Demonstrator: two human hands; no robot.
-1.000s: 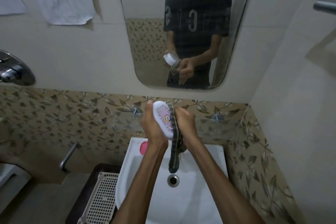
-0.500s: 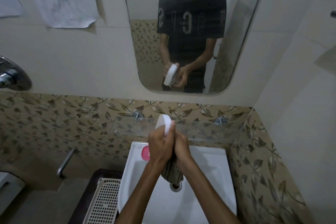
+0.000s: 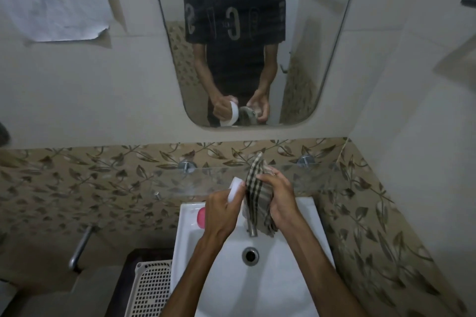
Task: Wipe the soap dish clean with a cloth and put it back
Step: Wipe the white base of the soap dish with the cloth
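I judged the wiping unfinished: above the white ceramic sink [image 3: 304, 216], my left hand [image 3: 219, 211] gripped the white oval plastic soap dish [image 3: 235, 188] while my right hand [image 3: 279, 198] clutched the checked beige cloth [image 3: 257, 195] beside it, putting back left.

Open room above the white basin [image 3: 304, 278], bowl bare around the drain [image 3: 250, 255]. Back edge crowded: tap spout [image 3: 252, 228] at centre, partly behind the hanging checked cloth [image 3: 258, 195], pink soap [image 3: 201, 217] on the left rim. Just beyond, a glass shelf [image 3: 319, 175] on two metal pegs (bare along its right stretch) and the mirror [image 3: 247, 41] above. Right side walled in close by tile. Left of the basin, a perforated white basket [image 3: 152, 288] and a metal pipe [image 3: 81, 247].
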